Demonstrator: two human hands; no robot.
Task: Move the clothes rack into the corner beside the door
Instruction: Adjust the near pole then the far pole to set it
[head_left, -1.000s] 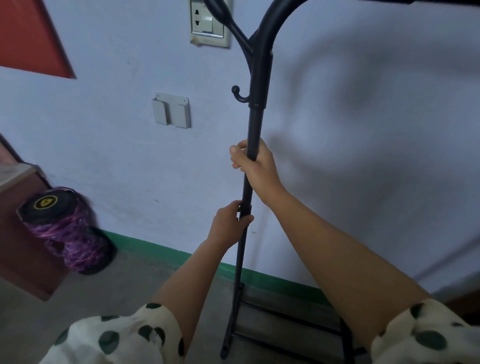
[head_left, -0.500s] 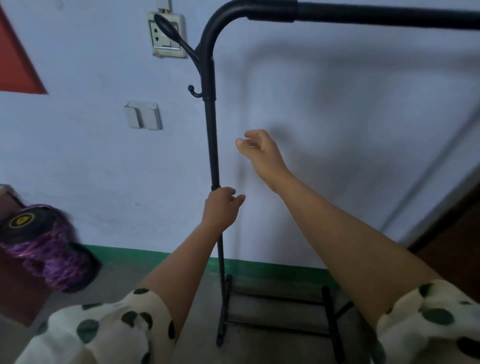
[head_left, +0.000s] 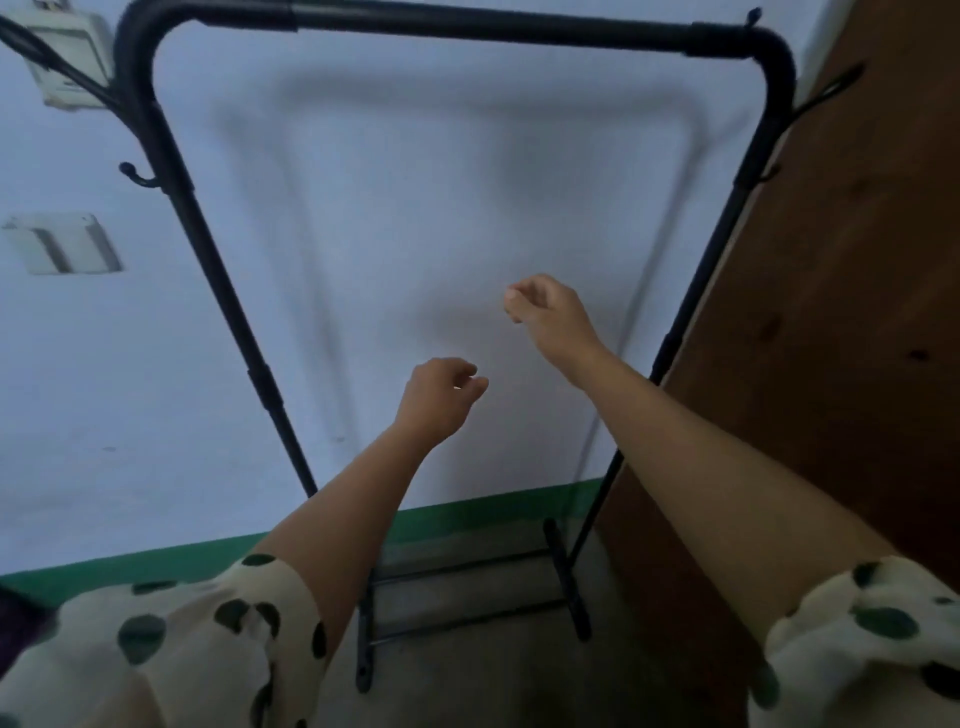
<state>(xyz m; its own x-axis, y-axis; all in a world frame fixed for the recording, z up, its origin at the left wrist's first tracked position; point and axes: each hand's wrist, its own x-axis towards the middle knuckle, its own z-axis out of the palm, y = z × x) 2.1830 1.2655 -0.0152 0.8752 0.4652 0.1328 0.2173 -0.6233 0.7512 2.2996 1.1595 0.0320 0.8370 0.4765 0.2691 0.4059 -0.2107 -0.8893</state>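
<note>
The black metal clothes rack stands upright against the pale wall, its right post close to the brown wooden door in the corner. Its feet and lower rails rest on the floor by the green skirting. My left hand hovers between the two posts, fingers loosely curled, touching nothing. My right hand is raised a little higher and further right, fingers curled and empty, apart from the right post.
A wall socket sits at the top left behind the rack's hook arm. A small white wall holder hangs below it. A green skirting band runs along the grey floor.
My right hand let go of the left post first, then my left hand released it. Both hands moved right into the gap. The view swung right, showing the whole rack and the door.
</note>
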